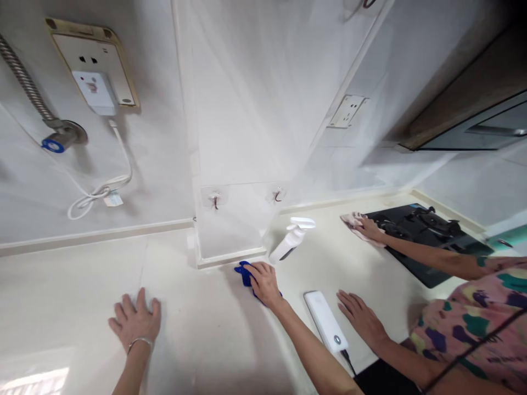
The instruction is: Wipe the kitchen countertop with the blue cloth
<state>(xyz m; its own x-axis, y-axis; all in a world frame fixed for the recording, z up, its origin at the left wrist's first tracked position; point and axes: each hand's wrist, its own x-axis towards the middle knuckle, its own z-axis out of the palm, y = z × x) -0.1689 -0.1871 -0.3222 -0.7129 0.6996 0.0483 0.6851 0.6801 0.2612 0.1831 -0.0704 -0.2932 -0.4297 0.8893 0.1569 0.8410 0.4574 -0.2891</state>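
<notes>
Nearest the camera, my bare right forearm reaches across the white countertop to my right hand, whose curled fingers hold a bunched blue cloth down against the surface. That cloth lies near the countertop's back edge, just in front of the base of a white pillar. Beside the pillar's right base corner, close to my knuckles, stands a white spray bottle. Well apart to the left, my left hand rests palm down on the countertop with fingers spread wide, holding nothing, a thin bracelet at the wrist. To the right of my right forearm, toward the countertop's front edge, lies a white device with a round button and a black cable at its near end. Beyond it, another person in a patterned top lays one hand flat on the countertop and presses a pale cloth with the other, at the left corner of a black stove. Two hooks hang low on the pillar; farther left, a white plug sits in a wall socket.
</notes>
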